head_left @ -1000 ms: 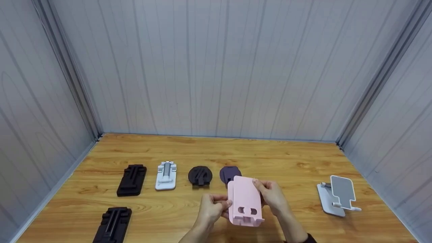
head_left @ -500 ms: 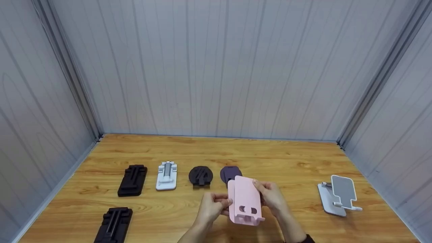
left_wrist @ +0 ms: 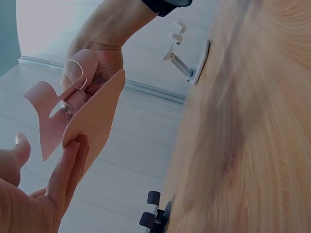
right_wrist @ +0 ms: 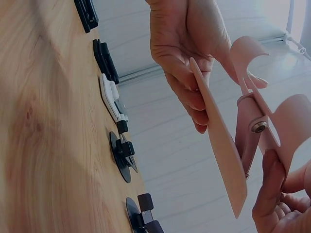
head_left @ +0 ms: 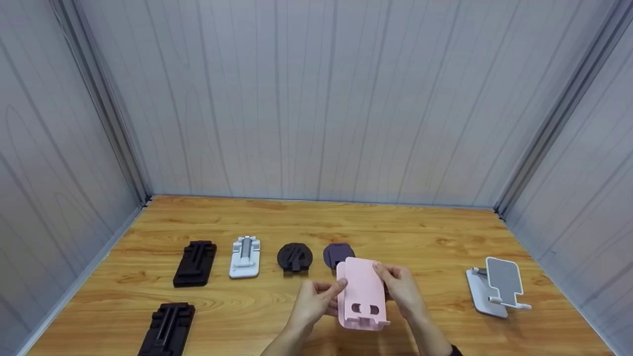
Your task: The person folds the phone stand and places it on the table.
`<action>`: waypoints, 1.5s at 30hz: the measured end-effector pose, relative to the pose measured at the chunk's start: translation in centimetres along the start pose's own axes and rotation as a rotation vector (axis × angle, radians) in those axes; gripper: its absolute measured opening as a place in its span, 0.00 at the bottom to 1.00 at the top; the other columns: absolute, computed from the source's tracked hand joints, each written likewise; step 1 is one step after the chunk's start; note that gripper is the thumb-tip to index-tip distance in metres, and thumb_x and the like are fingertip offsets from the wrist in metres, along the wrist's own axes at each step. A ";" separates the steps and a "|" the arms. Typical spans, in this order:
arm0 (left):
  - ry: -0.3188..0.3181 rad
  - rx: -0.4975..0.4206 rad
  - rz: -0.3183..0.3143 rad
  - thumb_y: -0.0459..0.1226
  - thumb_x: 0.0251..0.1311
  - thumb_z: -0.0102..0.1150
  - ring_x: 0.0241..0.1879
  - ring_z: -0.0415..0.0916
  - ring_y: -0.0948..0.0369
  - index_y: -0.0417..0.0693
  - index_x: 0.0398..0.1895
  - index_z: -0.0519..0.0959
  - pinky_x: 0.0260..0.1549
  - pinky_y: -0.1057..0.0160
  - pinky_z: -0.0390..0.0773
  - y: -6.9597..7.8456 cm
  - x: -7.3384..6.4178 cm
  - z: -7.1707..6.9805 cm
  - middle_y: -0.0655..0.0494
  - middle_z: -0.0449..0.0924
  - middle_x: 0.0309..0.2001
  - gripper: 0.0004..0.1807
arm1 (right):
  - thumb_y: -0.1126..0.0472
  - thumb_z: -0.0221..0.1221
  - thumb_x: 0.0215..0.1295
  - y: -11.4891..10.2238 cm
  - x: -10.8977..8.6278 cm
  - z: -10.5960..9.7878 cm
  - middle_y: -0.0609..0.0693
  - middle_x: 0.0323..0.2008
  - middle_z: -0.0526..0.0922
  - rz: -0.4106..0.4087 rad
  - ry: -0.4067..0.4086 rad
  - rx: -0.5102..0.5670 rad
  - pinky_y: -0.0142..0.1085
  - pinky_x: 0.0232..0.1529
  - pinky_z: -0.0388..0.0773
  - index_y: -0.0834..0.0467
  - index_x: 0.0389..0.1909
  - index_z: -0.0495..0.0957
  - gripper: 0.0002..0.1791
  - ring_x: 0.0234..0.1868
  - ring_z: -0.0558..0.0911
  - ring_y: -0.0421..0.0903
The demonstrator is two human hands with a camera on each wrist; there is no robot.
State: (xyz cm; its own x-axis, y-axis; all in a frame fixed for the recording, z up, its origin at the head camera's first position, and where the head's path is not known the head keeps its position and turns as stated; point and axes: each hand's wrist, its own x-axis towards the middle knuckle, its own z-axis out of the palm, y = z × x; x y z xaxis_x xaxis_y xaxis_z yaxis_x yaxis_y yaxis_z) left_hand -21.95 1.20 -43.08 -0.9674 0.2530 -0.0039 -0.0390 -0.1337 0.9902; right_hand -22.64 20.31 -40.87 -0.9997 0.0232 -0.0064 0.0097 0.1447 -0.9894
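Observation:
A pink folding phone stand point(head_left: 365, 291) is held above the table between both hands, its upper plate and base plate spread apart. A hinged arm point(right_wrist: 246, 128) joins the plates in the right wrist view. My left hand point(head_left: 311, 302) grips the stand's left side, its fingers against the base plate point(left_wrist: 95, 131) and its thumb by the upper plate's left edge. On the right, my right hand point(head_left: 403, 291) pinches the upper plate, thumb on its face near the top corner. The right fingers are mostly hidden behind the plate in the head view.
Folded stands lie leftward: two black ones point(head_left: 195, 264) point(head_left: 168, 330), a white one point(head_left: 245, 257) and a round black one point(head_left: 294, 257). A round purple stand point(head_left: 339, 253) is just behind the pink one. An unfolded white stand point(head_left: 502, 284) stands far right.
My left thumb has shifted from the base plate's edge up to the upper plate's left edge. The pink stand has barely moved, and my right hand keeps its hold.

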 end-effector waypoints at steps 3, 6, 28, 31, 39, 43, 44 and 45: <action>-0.004 0.000 -0.003 0.34 0.66 0.62 0.22 0.82 0.61 0.20 0.39 0.80 0.23 0.62 0.86 0.0 0.0 0.0 0.39 0.84 0.28 0.17 | 0.63 0.50 0.76 0.0 -0.1 0.0 0.47 0.18 0.75 -0.010 -0.002 -0.002 0.27 0.17 0.77 0.70 0.32 0.80 0.17 0.18 0.77 0.38; -0.002 0.003 -0.012 0.32 0.63 0.65 0.22 0.82 0.61 0.20 0.39 0.80 0.23 0.63 0.86 -0.1 0.1 0.0 0.40 0.84 0.29 0.16 | 0.63 0.50 0.76 -0.1 -0.2 0.1 0.47 0.18 0.75 -0.018 -0.002 -0.008 0.28 0.17 0.77 0.71 0.32 0.80 0.18 0.18 0.76 0.38; 0.081 -0.002 -0.048 0.29 0.58 0.66 0.22 0.80 0.62 0.22 0.39 0.79 0.22 0.66 0.85 0.0 0.3 0.1 0.43 0.85 0.29 0.13 | 0.66 0.56 0.71 -0.4 0.1 -0.5 0.59 0.46 0.80 -0.094 0.072 -0.054 0.37 0.35 0.82 0.76 0.54 0.72 0.18 0.43 0.79 0.47; 0.080 -0.012 -0.041 0.29 0.59 0.66 0.23 0.81 0.62 0.21 0.40 0.79 0.22 0.66 0.85 0.1 0.2 0.1 0.42 0.85 0.30 0.14 | 0.63 0.53 0.74 0.0 0.2 -0.9 0.61 0.50 0.78 -0.046 -0.046 0.006 0.39 0.41 0.84 0.80 0.60 0.65 0.25 0.46 0.78 0.47; 0.070 -0.039 -0.030 0.29 0.59 0.65 0.22 0.80 0.63 0.21 0.40 0.79 0.22 0.66 0.84 0.1 0.2 0.0 0.42 0.85 0.30 0.14 | 0.61 0.51 0.75 0.8 0.6 -1.8 0.51 0.42 0.81 0.046 -0.368 0.191 0.37 0.44 0.85 0.80 0.63 0.60 0.28 0.43 0.82 0.43; 0.066 -0.040 -0.033 0.29 0.59 0.65 0.21 0.80 0.62 0.20 0.41 0.79 0.22 0.66 0.84 0.1 0.2 0.0 0.41 0.85 0.30 0.14 | 0.64 0.56 0.71 0.9 0.6 -1.8 0.52 0.43 0.83 0.054 -0.383 0.214 0.37 0.43 0.85 0.81 0.64 0.57 0.31 0.41 0.84 0.44; 0.066 -0.038 -0.034 0.29 0.59 0.65 0.21 0.80 0.62 0.20 0.41 0.79 0.22 0.66 0.85 0.1 0.3 0.0 0.40 0.85 0.31 0.15 | 0.64 0.56 0.71 0.9 0.6 -1.7 0.52 0.43 0.83 0.056 -0.380 0.216 0.37 0.42 0.85 0.81 0.64 0.57 0.31 0.41 0.84 0.44; 0.065 -0.037 -0.034 0.29 0.59 0.65 0.21 0.80 0.62 0.20 0.41 0.78 0.22 0.65 0.85 0.1 0.3 0.0 0.40 0.85 0.31 0.15 | 0.64 0.56 0.71 0.9 0.6 -1.7 0.52 0.43 0.83 0.057 -0.376 0.219 0.37 0.42 0.86 0.81 0.64 0.58 0.31 0.41 0.85 0.44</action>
State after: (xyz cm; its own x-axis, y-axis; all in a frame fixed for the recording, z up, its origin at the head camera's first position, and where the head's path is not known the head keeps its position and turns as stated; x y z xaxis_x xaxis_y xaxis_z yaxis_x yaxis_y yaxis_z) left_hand -22.23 1.27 -43.00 -0.9796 0.1953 -0.0479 -0.0803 -0.1612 0.9836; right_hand -23.24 22.17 -41.52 -0.9366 -0.3424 -0.0744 0.1009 -0.0602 -0.9931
